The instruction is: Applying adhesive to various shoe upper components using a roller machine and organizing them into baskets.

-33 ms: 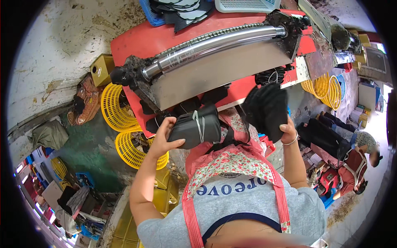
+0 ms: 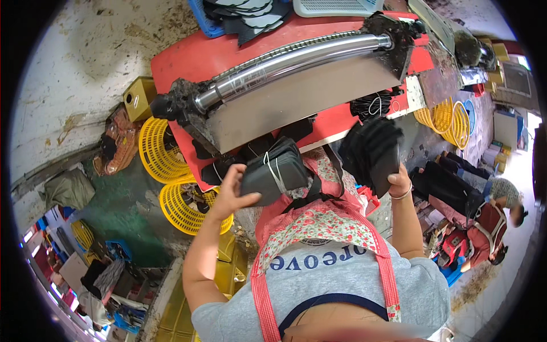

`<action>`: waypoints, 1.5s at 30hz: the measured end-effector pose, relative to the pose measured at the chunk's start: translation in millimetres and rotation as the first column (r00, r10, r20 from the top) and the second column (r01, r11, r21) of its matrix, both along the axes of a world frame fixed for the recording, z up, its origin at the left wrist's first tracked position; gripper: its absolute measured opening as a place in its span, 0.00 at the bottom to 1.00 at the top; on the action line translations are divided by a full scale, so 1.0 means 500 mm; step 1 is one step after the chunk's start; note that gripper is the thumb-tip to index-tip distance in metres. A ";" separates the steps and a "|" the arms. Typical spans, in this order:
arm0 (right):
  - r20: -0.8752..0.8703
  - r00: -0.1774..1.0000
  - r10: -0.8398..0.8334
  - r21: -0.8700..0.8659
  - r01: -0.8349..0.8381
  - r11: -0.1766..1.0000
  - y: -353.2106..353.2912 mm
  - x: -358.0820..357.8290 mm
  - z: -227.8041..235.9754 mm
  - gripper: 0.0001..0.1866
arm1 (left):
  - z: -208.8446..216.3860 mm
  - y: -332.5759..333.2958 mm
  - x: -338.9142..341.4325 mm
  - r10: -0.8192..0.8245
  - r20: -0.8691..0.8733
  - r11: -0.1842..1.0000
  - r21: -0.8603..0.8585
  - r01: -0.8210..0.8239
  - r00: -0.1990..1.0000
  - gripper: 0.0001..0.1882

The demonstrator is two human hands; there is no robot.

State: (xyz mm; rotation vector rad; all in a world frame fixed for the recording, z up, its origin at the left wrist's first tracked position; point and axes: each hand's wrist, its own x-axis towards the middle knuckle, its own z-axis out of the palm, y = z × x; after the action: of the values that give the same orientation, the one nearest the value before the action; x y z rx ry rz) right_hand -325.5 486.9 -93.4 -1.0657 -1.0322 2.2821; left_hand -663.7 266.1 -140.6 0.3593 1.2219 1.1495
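My left hand [image 2: 232,192] is at the left end of a bundle of flat black pieces [image 2: 274,175], with the thumb over its near edge and the fingers bent on the far side. A pale band runs around the bundle's middle. In my right hand [image 2: 400,183] is a thick stack of black flat pieces [image 2: 369,153], gripped at its lower right with the thumb on the near face. The stack's upper part is fanned out and blurred. Both hands are held in front of my apron, near the red table's [image 2: 188,57] front edge.
A metal roller [image 2: 296,60] with a flat plate [image 2: 307,94] spans the table. More black pieces [image 2: 296,131] lie under its front edge. Yellow baskets [image 2: 162,149] stand on the floor at left, others [image 2: 456,125] at right. A person [image 2: 484,225] is at far right.
The bundle at my left hand has tilted and shifted slightly right. The stack in my right hand has moved a little right and turned, and its pieces are fanned differently.
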 end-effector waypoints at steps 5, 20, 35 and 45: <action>-0.091 0.924 0.372 0.393 -0.310 0.866 -0.018 0.141 -0.104 0.47 | -0.093 0.085 0.155 0.066 0.163 0.997 -0.055 -0.058 0.984 0.29; 0.125 0.856 0.501 0.019 -0.507 0.862 0.103 0.058 -0.070 0.40 | -0.295 0.336 0.314 0.256 -0.131 0.887 -0.362 -0.287 0.958 0.33; 0.677 0.445 0.586 0.405 -0.890 0.209 0.222 -0.124 -0.306 0.38 | -0.276 0.302 0.317 0.159 -0.560 0.965 -0.084 -0.247 0.813 0.43; 0.769 0.639 0.012 0.631 -0.755 -0.179 0.164 -0.113 -0.219 0.32 | -0.223 0.309 0.308 0.063 -0.557 0.968 -0.168 -0.186 0.828 0.45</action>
State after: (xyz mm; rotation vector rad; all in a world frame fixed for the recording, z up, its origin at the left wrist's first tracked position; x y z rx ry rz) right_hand -382.2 568.9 -202.8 -0.5467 -3.0036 0.5783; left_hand -509.7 420.4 -252.0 0.4677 1.8874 1.0401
